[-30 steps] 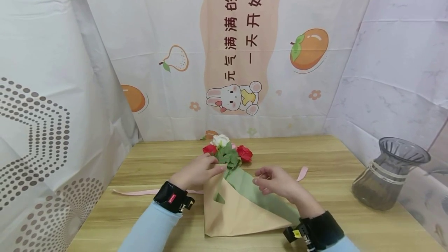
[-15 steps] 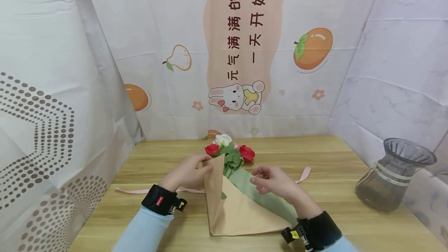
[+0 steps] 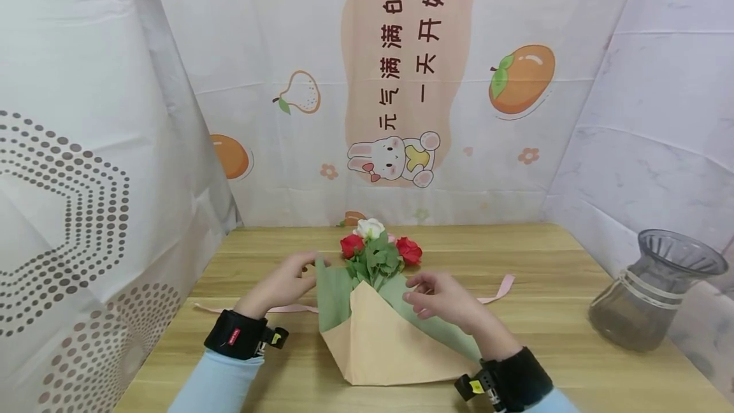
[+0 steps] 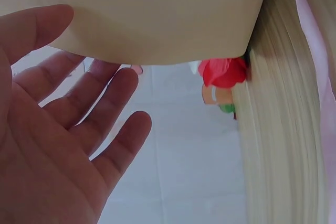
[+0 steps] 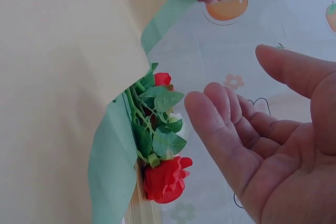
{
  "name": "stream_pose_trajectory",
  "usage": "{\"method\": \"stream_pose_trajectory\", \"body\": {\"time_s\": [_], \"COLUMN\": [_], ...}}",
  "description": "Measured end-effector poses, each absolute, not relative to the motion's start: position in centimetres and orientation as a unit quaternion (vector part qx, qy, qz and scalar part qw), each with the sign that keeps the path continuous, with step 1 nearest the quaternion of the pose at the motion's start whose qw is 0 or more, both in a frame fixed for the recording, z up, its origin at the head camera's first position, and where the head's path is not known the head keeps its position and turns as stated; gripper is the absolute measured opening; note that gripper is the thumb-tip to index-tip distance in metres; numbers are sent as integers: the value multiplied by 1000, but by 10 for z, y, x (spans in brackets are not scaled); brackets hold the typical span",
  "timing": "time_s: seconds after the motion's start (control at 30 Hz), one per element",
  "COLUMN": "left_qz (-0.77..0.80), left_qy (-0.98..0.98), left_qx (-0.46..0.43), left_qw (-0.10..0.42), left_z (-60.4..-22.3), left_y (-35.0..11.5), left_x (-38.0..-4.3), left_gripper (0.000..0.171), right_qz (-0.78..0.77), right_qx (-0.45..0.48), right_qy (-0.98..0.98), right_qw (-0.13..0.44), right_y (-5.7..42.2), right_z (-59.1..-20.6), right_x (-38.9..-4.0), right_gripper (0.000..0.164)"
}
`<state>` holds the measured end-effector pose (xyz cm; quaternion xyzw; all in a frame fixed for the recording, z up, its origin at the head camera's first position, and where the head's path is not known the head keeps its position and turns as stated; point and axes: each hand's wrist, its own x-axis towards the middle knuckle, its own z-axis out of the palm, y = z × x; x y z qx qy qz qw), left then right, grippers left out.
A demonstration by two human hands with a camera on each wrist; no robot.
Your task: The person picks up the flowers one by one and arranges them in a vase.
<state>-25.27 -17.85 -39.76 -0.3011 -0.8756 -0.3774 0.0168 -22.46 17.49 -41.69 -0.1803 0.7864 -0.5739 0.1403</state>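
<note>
While the person's left hand is at the corner of a folded sheet of wrapping paper — tan outside, pale green inside — its fingers are extended and relaxed, the thumb well apart from them; from where I stand, I can't tell whether the fingertips press on the edge. The right hand hangs over the sheet's other side, softly bent, thumb apart from the fingers, with hold of nothing. Between the hands and just beyond them, a bunch of red and white flowers with green leaves pokes out of the paper over the wooden desk. A narrow pink ribbon shows beside the left wrist and again just past the right hand. Well to the right of that hand is a flared grey glass vase tied with pale cord.
</note>
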Motion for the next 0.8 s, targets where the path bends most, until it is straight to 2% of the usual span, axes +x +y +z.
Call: {"method": "stream_pose_trajectory", "body": {"time_s": [0.17, 0.43, 0.8], "left_qz": [-404, -421, -459], "left_qy": [-866, -841, -843], "left_qx": [-295, -338, -273], "left_qw": [4, 1, -62], "left_z": [-400, -411, -417], "left_y": [-192, -217, -254], "left_x": [-249, -246, -240], "left_gripper": [20, 27, 26], "right_qz": [-569, -556, -553], "right_qx": [-180, -200, -212], "right_qy": [789, 794, 790], "right_qw": [142, 145, 159], "right_y": [166, 148, 129], "right_z": [-419, -424, -428], "right_x": [-226, -230, -231], "right_gripper": [45, 42, 47]}}
